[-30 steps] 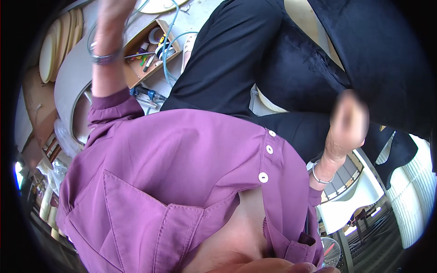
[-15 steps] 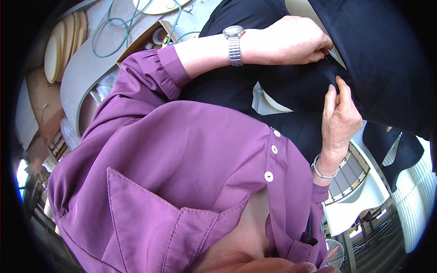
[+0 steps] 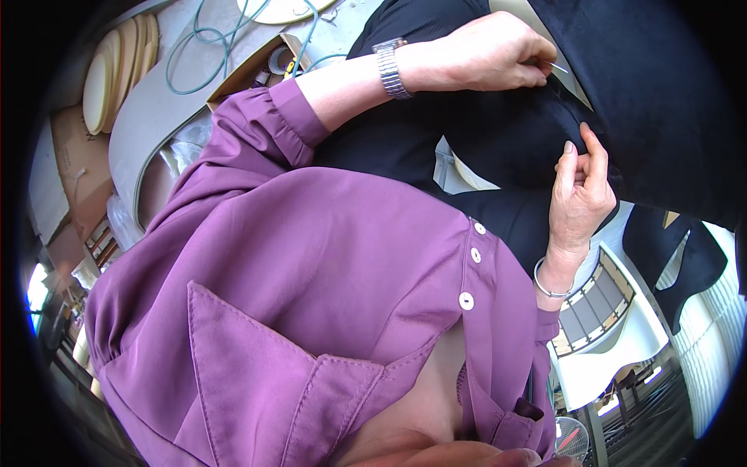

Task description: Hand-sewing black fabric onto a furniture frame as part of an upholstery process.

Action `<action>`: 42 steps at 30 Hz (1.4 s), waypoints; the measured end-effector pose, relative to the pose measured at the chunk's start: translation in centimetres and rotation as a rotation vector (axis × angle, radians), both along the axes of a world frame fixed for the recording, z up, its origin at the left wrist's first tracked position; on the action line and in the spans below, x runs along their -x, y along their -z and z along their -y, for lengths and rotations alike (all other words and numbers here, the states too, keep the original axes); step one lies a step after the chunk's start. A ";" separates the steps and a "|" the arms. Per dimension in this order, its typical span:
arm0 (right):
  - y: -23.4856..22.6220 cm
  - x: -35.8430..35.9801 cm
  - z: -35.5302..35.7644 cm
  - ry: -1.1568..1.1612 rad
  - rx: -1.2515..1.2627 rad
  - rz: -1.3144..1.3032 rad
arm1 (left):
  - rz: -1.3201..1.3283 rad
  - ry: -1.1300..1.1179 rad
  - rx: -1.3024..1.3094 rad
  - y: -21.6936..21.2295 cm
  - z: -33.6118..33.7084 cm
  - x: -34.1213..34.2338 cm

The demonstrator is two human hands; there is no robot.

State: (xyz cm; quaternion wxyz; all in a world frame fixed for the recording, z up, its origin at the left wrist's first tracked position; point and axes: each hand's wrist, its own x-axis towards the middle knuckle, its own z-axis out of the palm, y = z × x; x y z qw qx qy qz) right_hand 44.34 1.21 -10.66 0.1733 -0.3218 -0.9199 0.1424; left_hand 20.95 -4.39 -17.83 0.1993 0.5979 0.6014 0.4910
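Observation:
My left hand (image 3: 498,54), with a metal watch (image 3: 391,68) at the wrist, pinches a thin pale needle (image 3: 555,67) that sticks out past its fingertips. It hovers just over black cloth (image 3: 661,117), which spreads across the upper right. Lower and to the right, my right hand (image 3: 580,187), wearing a silver bangle (image 3: 551,282), has its thumb and index finger raised at a fold of the cloth. Dark material shows between those two fingers, though the grip itself is partly hidden. A pale patch (image 3: 459,173) shows through a gap in the cloth.
At upper left stand several round pale discs (image 3: 117,70) beside a grey tabletop (image 3: 148,124). A green cord (image 3: 226,47) loops near a cardboard box (image 3: 261,66) with small items in it. A white chair (image 3: 615,358) is at lower right, with a fan (image 3: 572,436) below.
My left hand has drawn a little up and left, and the needle now shows more clearly. My right hand has hardly moved; its index finger stands slightly farther from the thumb.

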 end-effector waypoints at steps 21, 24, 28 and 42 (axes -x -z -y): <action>-1.2 3.0 -2.9 -0.261 0.148 -0.263 | 1.088 -0.326 -0.068 -8.8 8.4 4.5; -1.2 3.5 -2.8 -0.270 0.353 -0.355 | 0.917 -0.207 -0.166 -7.0 9.5 5.7; -1.4 6.6 -0.7 -0.302 0.689 -0.525 | 0.917 -0.212 0.140 -8.5 9.9 1.5; -0.4 13.0 0.3 -0.659 1.182 -0.345 | 1.524 0.411 0.351 -4.3 12.0 1.0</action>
